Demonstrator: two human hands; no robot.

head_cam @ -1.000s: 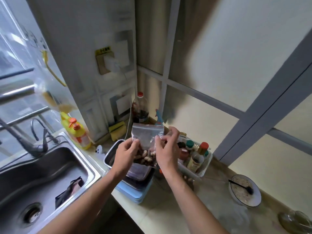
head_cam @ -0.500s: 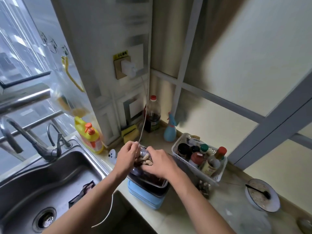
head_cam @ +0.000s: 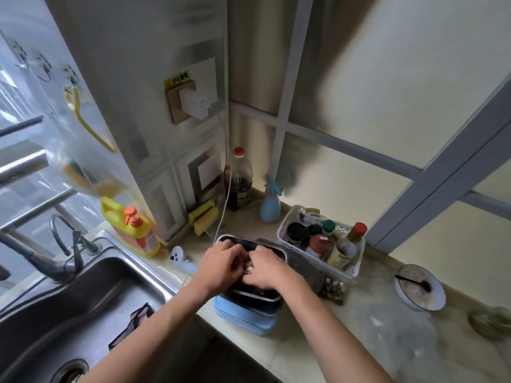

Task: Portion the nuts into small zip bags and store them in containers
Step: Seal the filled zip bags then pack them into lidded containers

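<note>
Both hands [head_cam: 221, 265] [head_cam: 266, 269] pressing into dark rounded-rectangular plastic container [head_cam: 272, 251], atop blue tub [head_cam: 243, 316]

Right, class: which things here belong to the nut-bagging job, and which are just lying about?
Job: left hand, right hand, nut bag between them, container beneath.

Lying about: sink, soap bottle, sponge, spray bottle, condiment basket, bowl.

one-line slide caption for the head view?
Both hands, left and right, press a nut bag into a dark container beside the sink.
</note>
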